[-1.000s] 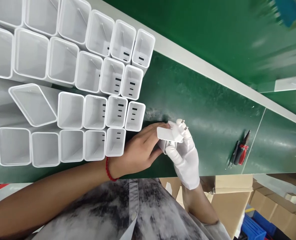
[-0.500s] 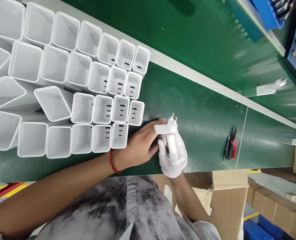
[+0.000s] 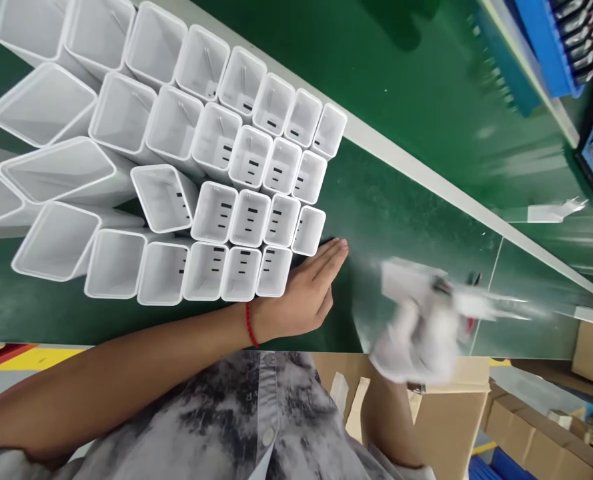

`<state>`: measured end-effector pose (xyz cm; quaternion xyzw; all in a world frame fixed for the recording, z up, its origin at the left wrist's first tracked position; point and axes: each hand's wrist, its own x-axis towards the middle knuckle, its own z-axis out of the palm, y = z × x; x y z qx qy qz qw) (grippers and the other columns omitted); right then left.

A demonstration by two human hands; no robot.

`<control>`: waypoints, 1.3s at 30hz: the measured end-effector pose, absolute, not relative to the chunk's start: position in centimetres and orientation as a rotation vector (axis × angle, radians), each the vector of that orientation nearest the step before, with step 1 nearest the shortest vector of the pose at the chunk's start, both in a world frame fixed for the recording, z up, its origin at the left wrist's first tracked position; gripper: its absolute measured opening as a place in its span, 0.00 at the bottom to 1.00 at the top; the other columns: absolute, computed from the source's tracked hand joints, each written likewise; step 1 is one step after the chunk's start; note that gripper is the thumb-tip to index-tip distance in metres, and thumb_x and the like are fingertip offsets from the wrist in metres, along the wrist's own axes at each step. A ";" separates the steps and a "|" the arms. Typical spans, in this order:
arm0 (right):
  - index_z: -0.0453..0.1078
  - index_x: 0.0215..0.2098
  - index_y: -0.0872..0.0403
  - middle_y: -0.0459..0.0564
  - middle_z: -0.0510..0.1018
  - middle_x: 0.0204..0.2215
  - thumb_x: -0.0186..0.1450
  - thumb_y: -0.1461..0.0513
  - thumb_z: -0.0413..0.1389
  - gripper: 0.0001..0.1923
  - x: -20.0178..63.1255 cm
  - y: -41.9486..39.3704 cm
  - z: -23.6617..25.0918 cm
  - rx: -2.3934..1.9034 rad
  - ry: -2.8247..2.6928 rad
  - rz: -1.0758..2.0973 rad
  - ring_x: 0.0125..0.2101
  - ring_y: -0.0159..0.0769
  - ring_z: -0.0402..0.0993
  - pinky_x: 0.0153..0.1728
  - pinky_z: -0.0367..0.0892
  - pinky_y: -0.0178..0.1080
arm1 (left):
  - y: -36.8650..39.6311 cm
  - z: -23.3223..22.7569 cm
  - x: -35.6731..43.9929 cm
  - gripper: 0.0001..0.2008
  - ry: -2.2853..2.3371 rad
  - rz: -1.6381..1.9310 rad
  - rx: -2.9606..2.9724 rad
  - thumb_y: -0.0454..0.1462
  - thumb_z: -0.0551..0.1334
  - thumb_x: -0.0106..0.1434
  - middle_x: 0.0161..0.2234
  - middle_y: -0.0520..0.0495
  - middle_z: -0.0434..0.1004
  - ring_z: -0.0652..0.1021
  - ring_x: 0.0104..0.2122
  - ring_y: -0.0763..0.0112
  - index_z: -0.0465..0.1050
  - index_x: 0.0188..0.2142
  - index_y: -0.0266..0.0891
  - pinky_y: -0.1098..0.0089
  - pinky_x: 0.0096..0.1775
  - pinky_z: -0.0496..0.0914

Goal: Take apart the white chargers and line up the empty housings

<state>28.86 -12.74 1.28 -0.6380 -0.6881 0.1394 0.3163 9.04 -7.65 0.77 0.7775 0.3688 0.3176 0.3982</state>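
Shells (image 3: 236, 200) stand packed beside the flat, empty left hand (image 3: 306, 293); blurred gloved right hand (image 3: 421, 333) grips a plug part (image 3: 406, 280), not yet fitted into any shell.

A white plug cover (image 3: 412, 279), motion-blurred, sits in a white-gloved hand to the right of the upright, open-topped white charger housings (image 3: 256, 220).

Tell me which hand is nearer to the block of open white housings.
Left. The bare left hand lies flat on the green mat, against the near right corner of the white housings. The gloved right hand, motion-blurred, is well off to their right, apart from them.
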 end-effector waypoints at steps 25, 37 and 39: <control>0.72 0.54 0.41 0.46 0.75 0.55 0.65 0.64 0.59 0.20 25.7 -13.3 3.5 -1.597 -1.247 0.606 0.55 0.43 0.73 0.56 0.69 0.52 | -6.8 1.1 9.8 0.25 0.923 0.744 1.992 0.32 0.65 0.61 0.56 0.37 0.69 0.62 0.65 0.54 0.60 0.56 0.36 0.53 0.63 0.65; 0.75 0.50 0.46 0.47 0.78 0.52 0.64 0.57 0.61 0.16 24.4 -11.7 2.6 -1.709 -0.875 1.045 0.55 0.44 0.72 0.61 0.62 0.51 | -6.9 1.1 9.8 0.32 0.930 0.748 1.974 0.29 0.65 0.61 0.62 0.37 0.64 0.60 0.66 0.58 0.55 0.61 0.39 0.56 0.64 0.64; 0.75 0.51 0.46 0.46 0.77 0.54 0.64 0.57 0.61 0.16 24.6 -11.5 2.8 -1.655 -0.858 1.100 0.56 0.43 0.71 0.62 0.60 0.50 | -6.9 1.2 9.8 0.31 0.939 0.753 1.978 0.30 0.66 0.61 0.60 0.38 0.66 0.60 0.66 0.57 0.56 0.60 0.39 0.56 0.63 0.65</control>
